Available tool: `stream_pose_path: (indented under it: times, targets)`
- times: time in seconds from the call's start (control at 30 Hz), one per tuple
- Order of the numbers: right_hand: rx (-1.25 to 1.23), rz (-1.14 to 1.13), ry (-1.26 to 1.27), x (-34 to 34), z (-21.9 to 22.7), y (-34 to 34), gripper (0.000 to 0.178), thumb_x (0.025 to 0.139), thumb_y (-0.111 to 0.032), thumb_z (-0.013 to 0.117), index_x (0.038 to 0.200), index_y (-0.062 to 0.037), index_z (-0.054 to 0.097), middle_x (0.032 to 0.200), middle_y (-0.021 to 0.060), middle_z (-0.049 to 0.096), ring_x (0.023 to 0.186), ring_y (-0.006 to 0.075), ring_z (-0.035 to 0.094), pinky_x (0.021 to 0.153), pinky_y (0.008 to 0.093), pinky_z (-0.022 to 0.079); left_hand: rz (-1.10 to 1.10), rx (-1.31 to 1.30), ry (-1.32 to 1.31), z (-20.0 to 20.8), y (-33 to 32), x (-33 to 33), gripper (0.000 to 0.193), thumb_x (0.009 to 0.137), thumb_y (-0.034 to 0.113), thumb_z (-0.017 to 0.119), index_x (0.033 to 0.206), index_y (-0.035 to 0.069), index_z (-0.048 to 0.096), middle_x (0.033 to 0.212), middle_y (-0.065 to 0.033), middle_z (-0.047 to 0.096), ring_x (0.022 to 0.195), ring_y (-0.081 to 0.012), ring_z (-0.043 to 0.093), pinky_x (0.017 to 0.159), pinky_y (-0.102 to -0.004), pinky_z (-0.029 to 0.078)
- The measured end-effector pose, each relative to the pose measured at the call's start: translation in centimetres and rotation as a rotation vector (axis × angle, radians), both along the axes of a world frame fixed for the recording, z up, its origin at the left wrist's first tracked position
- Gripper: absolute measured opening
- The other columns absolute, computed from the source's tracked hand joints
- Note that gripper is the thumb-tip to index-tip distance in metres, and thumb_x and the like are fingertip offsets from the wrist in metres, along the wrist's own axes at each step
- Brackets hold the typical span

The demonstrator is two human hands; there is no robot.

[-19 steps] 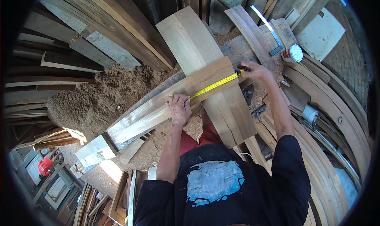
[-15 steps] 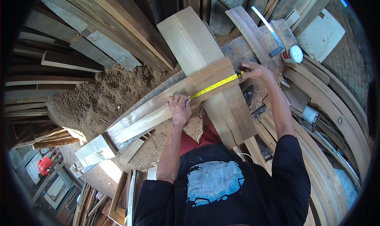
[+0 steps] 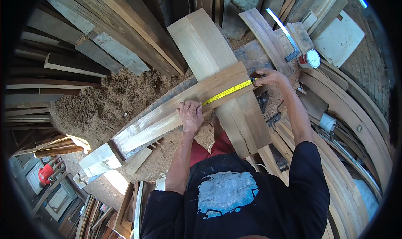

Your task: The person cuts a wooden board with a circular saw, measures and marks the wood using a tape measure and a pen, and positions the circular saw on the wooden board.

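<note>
A yellow tape measure [image 3: 226, 92] is stretched along a long wooden board [image 3: 213, 82]. My left hand [image 3: 191, 116] has its fingers curled at the tape's left end, pressing it against the board. At the board's right end my right hand [image 3: 274, 79] is closed round the dark tape case, which its fingers mostly hide. Beneath, a wider wooden panel [image 3: 205, 42] lies crosswise, sticking out on the far and near sides. The long board reaches down to the left, where a shorter wood block [image 3: 102, 159] lies at its end.
A try square [image 3: 289, 42] with a metal blade and a white tub [image 3: 310, 59] sit at the far right. Stacked planks [image 3: 351, 113] line the right side, upright boards [image 3: 130, 25] the far left. Sawdust [image 3: 92, 105] covers the ground at left.
My right hand has shifted very slightly toward me with the tape's case end. My left hand stays in place on the board.
</note>
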State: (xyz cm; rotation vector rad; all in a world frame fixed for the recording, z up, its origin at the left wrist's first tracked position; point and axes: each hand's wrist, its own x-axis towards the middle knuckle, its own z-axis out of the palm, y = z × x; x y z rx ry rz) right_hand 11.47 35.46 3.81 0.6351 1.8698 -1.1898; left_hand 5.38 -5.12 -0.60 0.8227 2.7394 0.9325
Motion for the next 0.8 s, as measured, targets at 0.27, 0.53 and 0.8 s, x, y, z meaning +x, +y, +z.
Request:
stream_pose_path:
  times: [0.27, 0.53, 0.8]
  targets:
    - [0.038, -0.024, -0.06, 1.7, -6.0, 2.3, 0.066, 0.074, -0.049, 0.082, 0.125, -0.0093, 0.07, 0.126, 0.009, 0.066, 0.117, 0.0244, 0.06, 0.105, 0.0358, 0.044, -0.007, 0.028, 0.005, 0.5, 0.5, -0.1, 0.013, 0.08, 0.011, 0.075, 0.088, 0.019, 0.068, 0.091, 0.0, 0.062, 0.09, -0.0265, 0.053, 0.079, -0.0448, 0.035]
    - [-0.009, -0.437, -0.017, 2.4, -6.2, 0.0, 0.049, 0.09, -0.056, 0.068, 0.107, -0.0109, 0.078, 0.095, 0.0027, 0.073, 0.082, 0.0147, 0.067, 0.064, 0.0312, 0.054, 0.013, 0.038, 0.03, 0.2, 0.2, -0.1, 0.015, 0.08, 0.012, 0.075, 0.09, 0.02, 0.068, 0.091, 0.0009, 0.063, 0.09, -0.0257, 0.053, 0.079, -0.0439, 0.035]
    - [0.092, -0.425, -0.095, 2.4, -4.1, 0.0, 0.069, 0.079, -0.063, 0.079, 0.121, -0.0082, 0.073, 0.102, 0.0027, 0.071, 0.089, 0.0165, 0.064, 0.071, 0.0319, 0.053, 0.016, 0.016, 0.008, 0.5, 0.0, -0.2, 0.013, 0.081, 0.013, 0.074, 0.09, 0.021, 0.069, 0.091, 0.0011, 0.062, 0.092, -0.0257, 0.053, 0.078, -0.0444, 0.035]
